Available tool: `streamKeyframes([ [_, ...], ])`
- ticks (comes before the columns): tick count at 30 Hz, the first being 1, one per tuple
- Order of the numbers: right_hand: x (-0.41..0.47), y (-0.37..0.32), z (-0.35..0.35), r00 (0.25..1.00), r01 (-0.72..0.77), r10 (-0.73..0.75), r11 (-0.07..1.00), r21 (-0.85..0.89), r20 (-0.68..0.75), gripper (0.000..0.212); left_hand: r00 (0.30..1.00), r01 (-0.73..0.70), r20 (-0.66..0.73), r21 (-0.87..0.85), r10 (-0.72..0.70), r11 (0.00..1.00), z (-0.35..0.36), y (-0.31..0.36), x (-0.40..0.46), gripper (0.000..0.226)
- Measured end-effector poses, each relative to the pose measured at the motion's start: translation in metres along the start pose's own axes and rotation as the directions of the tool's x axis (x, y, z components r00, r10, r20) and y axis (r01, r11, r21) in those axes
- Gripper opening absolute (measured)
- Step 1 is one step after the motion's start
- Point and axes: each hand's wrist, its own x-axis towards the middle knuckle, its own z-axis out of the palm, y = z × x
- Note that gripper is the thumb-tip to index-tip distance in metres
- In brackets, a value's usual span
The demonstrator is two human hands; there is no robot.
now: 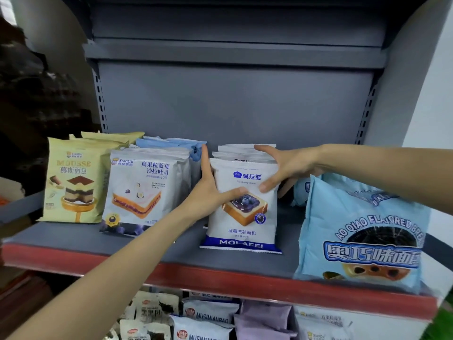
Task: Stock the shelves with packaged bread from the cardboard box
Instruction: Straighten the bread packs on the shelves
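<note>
A white Molafei blueberry bread pack [242,217] stands upright at the front of a short row of like packs on the grey shelf [147,246]. My left hand [208,192] lies along the pack's left side, fingers pointing up and thumb across its front. My right hand [286,168] reaches in from the right and grips the row's upper right corner, thumb over the top and fingers on the front pack's face. No cardboard box is in view.
Left of the row stand white-blue XianDu toast packs [144,190] and yellow mousse packs [73,182]. A large light-blue Ao Qiao pack [362,231] leans at the right front. The shelf has a red front edge [220,278]. More packs [208,317] fill the shelf below.
</note>
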Motion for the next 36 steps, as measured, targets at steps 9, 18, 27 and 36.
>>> streamKeyframes([
  [9, -0.013, -0.006, -0.043, 0.987, 0.005, 0.009, 0.996, 0.092, -0.158, 0.081, 0.978, -0.129, -0.108, 0.346, 0.176, 0.929, -0.031, 0.056, 0.023, 0.058],
  [18, 0.048, -0.003, -0.038, 0.981, -0.111, 0.127, 0.988, 0.107, -0.149, 0.081, 0.979, 0.172, 0.034, 0.37, -0.199, 0.913, -0.027, 0.058, 0.102, 0.057],
  [27, 0.061, 0.007, -0.035, 0.997, -0.033, 0.028, 0.998, -0.059, -0.067, 0.066, 0.973, -0.024, 0.202, 0.574, -0.113, 0.818, -0.008, 0.039, 0.12, 0.086],
  [36, 0.034, -0.002, -0.048, 0.994, -0.008, -0.008, 0.989, -0.149, -0.109, 0.073, 0.986, -0.076, 0.164, 0.527, -0.014, 0.847, -0.02, 0.052, 0.11, 0.05],
])
